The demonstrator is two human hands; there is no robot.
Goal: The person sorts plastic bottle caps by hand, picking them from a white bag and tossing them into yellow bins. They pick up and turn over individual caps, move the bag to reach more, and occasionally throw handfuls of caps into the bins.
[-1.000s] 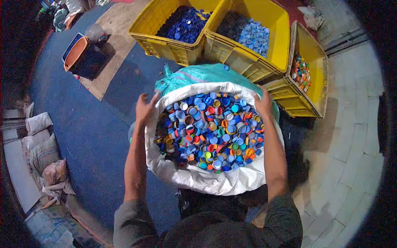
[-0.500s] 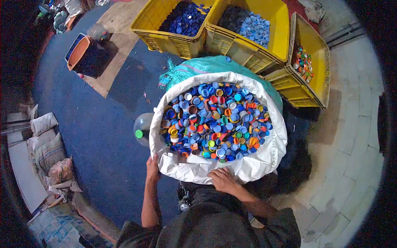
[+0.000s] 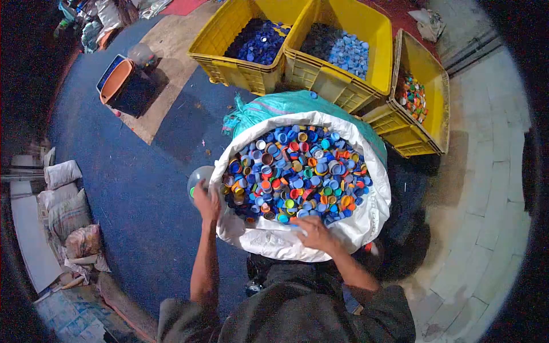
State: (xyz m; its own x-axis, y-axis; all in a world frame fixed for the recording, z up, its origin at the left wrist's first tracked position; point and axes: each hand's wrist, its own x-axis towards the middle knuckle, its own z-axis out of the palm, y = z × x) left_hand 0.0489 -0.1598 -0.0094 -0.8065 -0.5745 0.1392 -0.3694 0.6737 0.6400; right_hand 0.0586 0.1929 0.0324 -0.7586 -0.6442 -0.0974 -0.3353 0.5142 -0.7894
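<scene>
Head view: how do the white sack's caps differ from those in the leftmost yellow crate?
The sack's caps are mixed: blue, red, orange, green; the crate's caps are nearly all dark blue. The white sack is filled near its rim; the yellow crate is only part full. Both are loose bottle caps.

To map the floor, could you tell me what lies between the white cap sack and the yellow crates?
In the head view, a teal sack lies between the white sack and the yellow crates.

A plastics-recycling sorting floor: beyond the hands, a sack of mixed bottle caps (image 3: 297,171) and yellow crates (image 3: 337,83) of colour-sorted caps.
</scene>
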